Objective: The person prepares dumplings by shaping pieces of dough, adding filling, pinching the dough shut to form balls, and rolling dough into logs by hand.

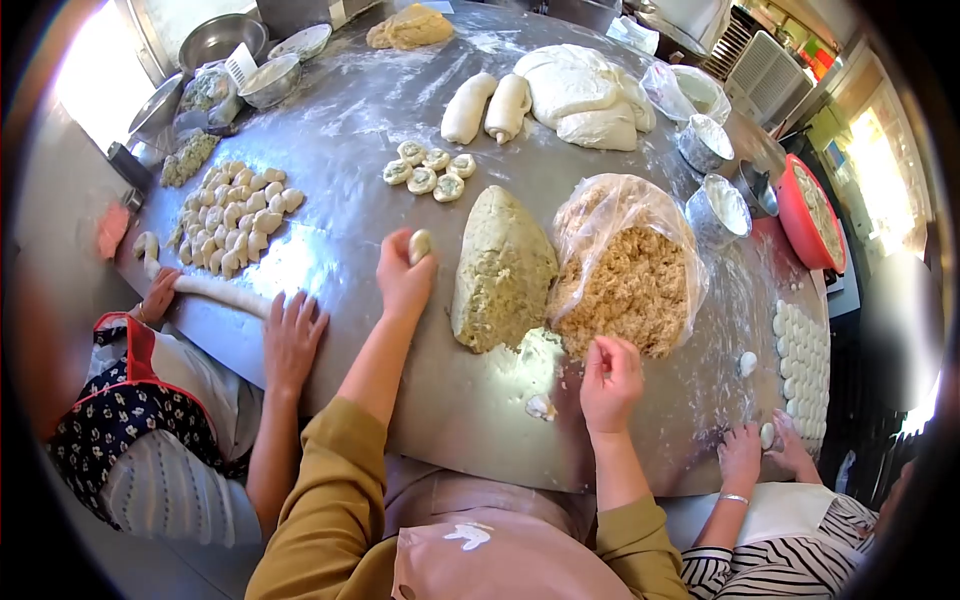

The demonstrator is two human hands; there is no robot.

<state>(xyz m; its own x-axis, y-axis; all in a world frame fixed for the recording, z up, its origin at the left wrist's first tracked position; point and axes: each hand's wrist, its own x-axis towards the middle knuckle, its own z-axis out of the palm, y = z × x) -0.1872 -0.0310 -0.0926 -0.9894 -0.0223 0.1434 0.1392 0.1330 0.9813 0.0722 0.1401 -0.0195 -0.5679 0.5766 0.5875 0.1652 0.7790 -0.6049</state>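
Observation:
My left hand is raised above the table with its fingers closed around a small dough piece. Left of the greenish mound of filling, it hovers below a group of several filled dough cups. My right hand is closed in a pinch at the near edge of the brown crumbly filling; whatever its fingertips hold is too small or hidden to make out. Clear plastic partly wraps the brown filling. A small whitish scrap lies on the metal between my forearms.
On the left, a co-worker's hands roll a dough rope beside many dough pieces. Another person's hands press a dough piece near rows of white rounds. Dough rolls, a large dough mass and metal tins stand farther back.

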